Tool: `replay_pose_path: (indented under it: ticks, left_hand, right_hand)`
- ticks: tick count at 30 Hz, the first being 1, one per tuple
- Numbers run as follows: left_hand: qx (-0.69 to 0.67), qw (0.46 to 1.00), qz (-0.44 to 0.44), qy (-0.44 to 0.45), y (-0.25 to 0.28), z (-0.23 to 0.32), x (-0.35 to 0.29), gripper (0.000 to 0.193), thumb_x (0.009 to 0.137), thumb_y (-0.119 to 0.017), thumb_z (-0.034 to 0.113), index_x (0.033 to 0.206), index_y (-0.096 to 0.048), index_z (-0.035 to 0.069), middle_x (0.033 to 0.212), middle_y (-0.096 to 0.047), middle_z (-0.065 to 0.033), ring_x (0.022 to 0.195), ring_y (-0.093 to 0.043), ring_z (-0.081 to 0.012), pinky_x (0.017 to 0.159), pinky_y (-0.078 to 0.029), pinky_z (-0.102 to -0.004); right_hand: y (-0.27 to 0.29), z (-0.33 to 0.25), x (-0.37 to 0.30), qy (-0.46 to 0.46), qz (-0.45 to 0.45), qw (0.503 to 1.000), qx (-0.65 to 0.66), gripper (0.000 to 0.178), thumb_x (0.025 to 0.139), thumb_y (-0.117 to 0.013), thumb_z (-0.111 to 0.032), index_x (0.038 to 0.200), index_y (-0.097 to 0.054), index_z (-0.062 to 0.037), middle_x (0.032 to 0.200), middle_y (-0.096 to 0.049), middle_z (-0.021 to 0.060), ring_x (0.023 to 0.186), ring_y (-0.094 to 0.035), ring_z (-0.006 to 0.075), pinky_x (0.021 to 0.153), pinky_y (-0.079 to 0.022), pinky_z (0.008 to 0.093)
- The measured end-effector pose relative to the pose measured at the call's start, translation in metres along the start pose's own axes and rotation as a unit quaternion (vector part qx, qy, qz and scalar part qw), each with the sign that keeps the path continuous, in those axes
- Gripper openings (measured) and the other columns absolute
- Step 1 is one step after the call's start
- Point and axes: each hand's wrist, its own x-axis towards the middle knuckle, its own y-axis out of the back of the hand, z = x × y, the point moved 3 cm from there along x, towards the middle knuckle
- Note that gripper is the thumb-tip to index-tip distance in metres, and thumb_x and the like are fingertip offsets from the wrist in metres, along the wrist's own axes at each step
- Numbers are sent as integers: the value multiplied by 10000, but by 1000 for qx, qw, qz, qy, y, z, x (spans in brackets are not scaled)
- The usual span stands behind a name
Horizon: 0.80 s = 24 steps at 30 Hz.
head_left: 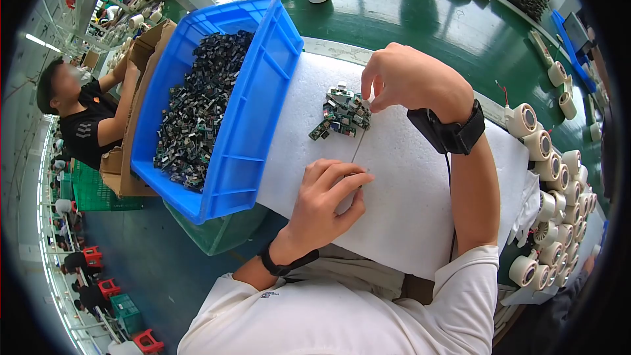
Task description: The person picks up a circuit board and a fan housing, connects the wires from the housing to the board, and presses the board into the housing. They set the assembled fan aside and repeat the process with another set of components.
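Observation:
A small heap of green circuit boards with metal connectors (343, 113) lies on a white foam sheet (407, 190). Over the heap's right edge, my right hand (417, 85) reaches in with thumb and fingers pinched. Whether a board sits between those fingertips cannot be made out. Closer to me, my left hand (327, 200) rests on the foam with its fingers curled together. A small dark edge shows by its fingertips, but most of what it holds is hidden. Black bands circle both wrists.
Left of the foam stands a tall blue bin (246, 125) with many small boards, beside a cardboard box (125, 158) where another person works. White cylindrical motor-like parts (549, 164) crowd the right side, near a white glove (526, 213). A green table (394, 3) stretches beyond.

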Motion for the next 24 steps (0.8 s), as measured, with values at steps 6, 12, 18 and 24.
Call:
replay_pose_path:
  ticks: [6,12,18,24]
  left_hand:
    - [10,1000,1,6,6,1,0,328,746,-707,-28,1051,-735,92,1070,-695,-67,1008,-610,-286,919,-487,-404]
    - [1,1000,19,15,4,1,-4,310,768,-713,6,1064,-727,98,1090,-685,-60,1030,-603,-289,929,-481,-412]
    - [-16,999,31,10,-2,-1,-10,301,792,-711,36,1085,-716,106,1097,-673,-49,1070,-587,-282,965,-465,-421]
    - [-33,999,33,6,-2,-3,-12,259,819,-692,56,1076,-682,85,1110,-641,-70,1116,-566,-295,1017,-442,-462]
  right_hand:
    - [1,2,5,32,16,999,-24,227,731,-848,-133,939,-794,-58,861,-757,133,777,-728,271,707,-578,354]
    - [5,5,0,95,46,994,14,207,684,-846,-129,867,-793,-49,762,-734,136,702,-717,270,684,-573,340]
    - [9,6,-3,63,41,996,39,188,670,-843,-93,835,-787,-23,738,-732,145,656,-717,246,646,-568,321]
    - [9,15,-1,5,40,998,53,192,663,-840,-63,839,-785,-8,744,-741,140,654,-720,221,640,-566,309]
